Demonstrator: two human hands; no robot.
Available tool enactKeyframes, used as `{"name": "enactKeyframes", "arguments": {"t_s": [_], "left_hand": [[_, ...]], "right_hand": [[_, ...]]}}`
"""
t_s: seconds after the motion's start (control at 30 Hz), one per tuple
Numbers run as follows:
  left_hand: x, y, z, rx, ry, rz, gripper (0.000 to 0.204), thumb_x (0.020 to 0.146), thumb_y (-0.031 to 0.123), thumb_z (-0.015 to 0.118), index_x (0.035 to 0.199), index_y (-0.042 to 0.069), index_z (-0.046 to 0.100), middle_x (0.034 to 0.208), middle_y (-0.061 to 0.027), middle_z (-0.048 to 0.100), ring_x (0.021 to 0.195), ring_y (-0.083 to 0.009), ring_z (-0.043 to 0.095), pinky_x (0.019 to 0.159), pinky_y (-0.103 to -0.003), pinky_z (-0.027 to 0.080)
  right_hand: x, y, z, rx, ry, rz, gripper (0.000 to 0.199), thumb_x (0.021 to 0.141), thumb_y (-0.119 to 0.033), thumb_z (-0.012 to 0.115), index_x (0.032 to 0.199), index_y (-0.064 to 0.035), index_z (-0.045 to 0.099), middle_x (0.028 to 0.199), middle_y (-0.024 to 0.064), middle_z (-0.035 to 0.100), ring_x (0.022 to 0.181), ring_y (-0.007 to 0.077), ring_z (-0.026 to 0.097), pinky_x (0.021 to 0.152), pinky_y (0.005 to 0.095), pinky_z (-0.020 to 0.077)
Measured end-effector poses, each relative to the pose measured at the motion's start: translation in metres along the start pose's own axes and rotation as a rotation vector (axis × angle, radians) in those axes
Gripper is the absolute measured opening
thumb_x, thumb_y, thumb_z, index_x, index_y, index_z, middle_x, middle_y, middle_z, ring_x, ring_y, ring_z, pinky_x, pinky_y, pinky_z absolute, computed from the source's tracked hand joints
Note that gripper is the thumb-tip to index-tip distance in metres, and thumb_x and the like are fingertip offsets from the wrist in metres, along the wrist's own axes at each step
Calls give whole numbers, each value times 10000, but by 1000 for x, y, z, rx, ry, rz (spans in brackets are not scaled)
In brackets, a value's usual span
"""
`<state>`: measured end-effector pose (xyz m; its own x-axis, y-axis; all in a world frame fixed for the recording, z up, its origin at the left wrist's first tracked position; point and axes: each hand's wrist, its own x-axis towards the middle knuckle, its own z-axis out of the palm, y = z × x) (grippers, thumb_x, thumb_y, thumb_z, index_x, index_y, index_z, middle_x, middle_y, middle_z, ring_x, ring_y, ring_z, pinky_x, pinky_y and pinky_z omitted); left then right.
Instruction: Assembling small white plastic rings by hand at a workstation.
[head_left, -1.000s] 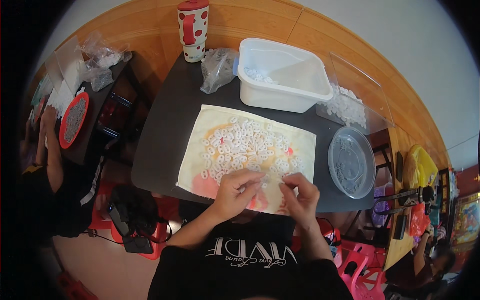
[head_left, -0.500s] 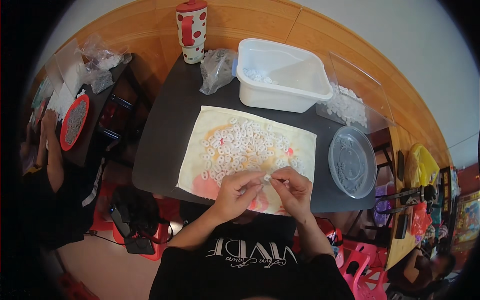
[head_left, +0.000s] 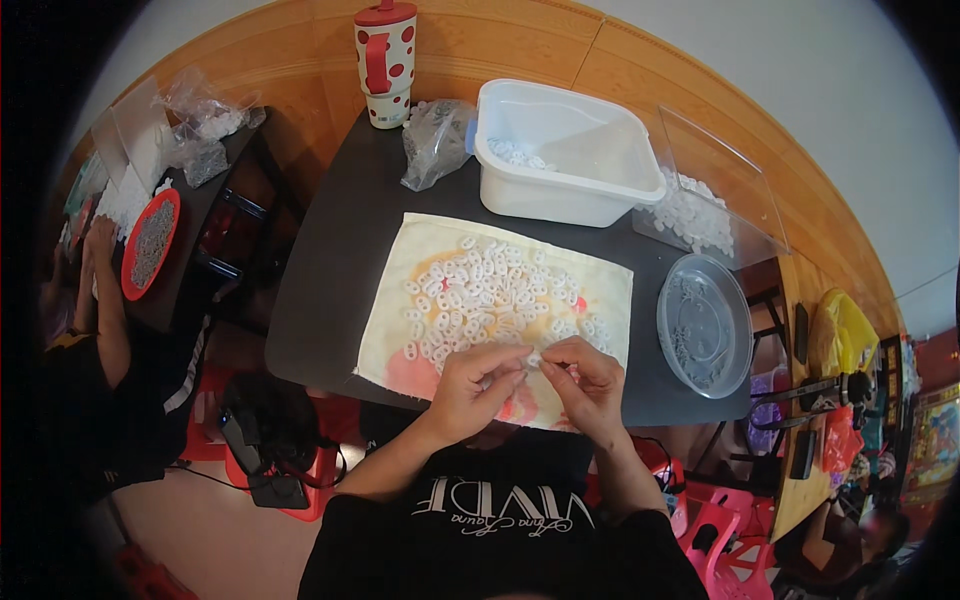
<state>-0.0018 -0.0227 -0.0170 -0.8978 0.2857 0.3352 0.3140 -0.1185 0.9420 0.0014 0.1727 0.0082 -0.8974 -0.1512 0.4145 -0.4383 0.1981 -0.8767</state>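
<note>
Over the near edge of a pale patterned cloth (head_left: 385,325), my two hands meet almost fingertip to fingertip. Thumb and forefinger of my right hand (head_left: 588,385) are closed on a small white plastic piece (head_left: 533,358). My left hand (head_left: 476,385) is also pinched, right beside that piece; whatever its fingertips hold is too small to make out. Just beyond my hands, many loose white two-holed plastic pieces (head_left: 490,280) are spread over the cloth.
A white tub (head_left: 575,205) with white pieces inside stands at the back, beside a clear bag (head_left: 435,145) and a spotted tumbler (head_left: 388,70). To the right are a clear box (head_left: 690,215) of white parts and a round clear tray (head_left: 705,325). Another person's hand (head_left: 100,240) works at the left.
My hands stay in nearly the same place. The white piece between my fingertips has turned or shifted slightly; the view has moved a touch.
</note>
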Motion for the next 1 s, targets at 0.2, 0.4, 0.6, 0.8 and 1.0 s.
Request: {"name": "enactKeyframes", "arguments": {"t_s": [0.2,0.4,0.6,0.8,1.0], "left_hand": [[0,2,0,10,2,-15,356,903,-116,627,1245,-25,667,888,-55,650,768,-92,586,665,-228,468],[1,5,-1,-29,20,-35,329,900,-105,636,1215,-25,683,879,-58,652,764,-103,589,683,-239,472],[1,2,-1,6,18,-18,354,881,-106,648,1220,-15,688,875,-71,660,758,-121,606,683,-247,478],[2,5,2,43,3,-25,356,849,-97,677,1197,-24,689,875,-98,667,747,-154,626,685,-278,490],[0,3,12,464,16,189,259,799,-55,662,1055,-17,647,901,-175,617,868,-383,599,740,-441,489]], "right_hand": [[-1,-1,0,6,-14,33,163,840,109,699,974,17,685,896,111,699,788,194,652,667,286,482],[1,-4,1,-79,-85,-14,170,815,118,716,959,27,699,914,91,698,750,137,613,638,253,451],[-1,-12,0,-54,-122,83,173,840,109,690,982,16,658,890,120,673,782,231,654,671,308,497],[-3,-2,-5,-104,-165,-7,216,819,118,687,1005,16,650,889,140,666,780,290,657,673,345,510],[-5,2,-5,-336,-196,-221,203,784,130,686,953,19,671,905,162,670,794,331,657,685,371,521]]}}
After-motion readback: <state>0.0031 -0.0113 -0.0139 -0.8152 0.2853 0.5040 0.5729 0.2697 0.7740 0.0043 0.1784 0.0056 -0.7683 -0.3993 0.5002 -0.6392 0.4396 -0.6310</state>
